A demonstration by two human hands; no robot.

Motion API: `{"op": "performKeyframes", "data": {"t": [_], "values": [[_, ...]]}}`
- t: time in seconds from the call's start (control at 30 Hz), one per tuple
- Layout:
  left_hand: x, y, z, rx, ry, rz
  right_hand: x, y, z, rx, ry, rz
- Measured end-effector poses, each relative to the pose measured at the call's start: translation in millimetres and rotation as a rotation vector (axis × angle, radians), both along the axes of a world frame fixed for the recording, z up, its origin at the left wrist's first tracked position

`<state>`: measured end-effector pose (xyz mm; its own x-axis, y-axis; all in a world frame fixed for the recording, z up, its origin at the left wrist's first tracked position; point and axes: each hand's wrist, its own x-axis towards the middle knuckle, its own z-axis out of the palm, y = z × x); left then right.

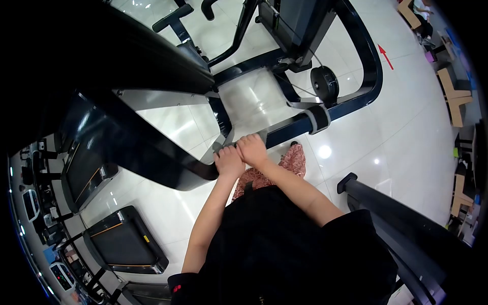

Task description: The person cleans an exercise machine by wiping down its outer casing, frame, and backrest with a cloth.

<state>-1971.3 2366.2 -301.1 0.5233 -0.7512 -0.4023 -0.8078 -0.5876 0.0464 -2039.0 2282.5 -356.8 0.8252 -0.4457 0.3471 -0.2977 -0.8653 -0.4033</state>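
I have my left hand (230, 161) and right hand (252, 149) side by side, fingers bent over the dark bar (290, 129) low on the exercise machine, their grip hidden from me, with a grey-edged band (319, 119) farther right along it.

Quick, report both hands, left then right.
Left hand: curled at the machine frame; grip hidden, can't tell what it holds.
Right hand: curled close beside the left; grip hidden too.
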Motion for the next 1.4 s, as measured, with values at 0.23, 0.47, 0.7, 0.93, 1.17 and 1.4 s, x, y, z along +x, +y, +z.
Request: {"op": "performKeyframes", "data": {"t": [0.23,0.47,0.7,0.93,1.17,1.4], "values": [[-28,-48,-15,0.035,0.035,0.046,-33,-47,0,0.047,0.064,0.078],[-77,-118,-25,-0.106,0.105,0.002,-86,-120,-4,0.068,0.032,0.021],[-116,-181,-18,-0.144,0.165,-0.040,-131,-186,-1,0.035,0.059,0.025],[-155,-226,-20,-0.231,0.140,-0.040,-166,-232,-12,0.381,0.071,0.057],[-153,-226,-19,-0.256,0.224,-0.002,-172,-235,-22,0.438,0.135,0.080],[-144,-214,-27,-0.370,0.282,-0.041,-164,-225,-20,0.394,0.082,-0.059]]}}
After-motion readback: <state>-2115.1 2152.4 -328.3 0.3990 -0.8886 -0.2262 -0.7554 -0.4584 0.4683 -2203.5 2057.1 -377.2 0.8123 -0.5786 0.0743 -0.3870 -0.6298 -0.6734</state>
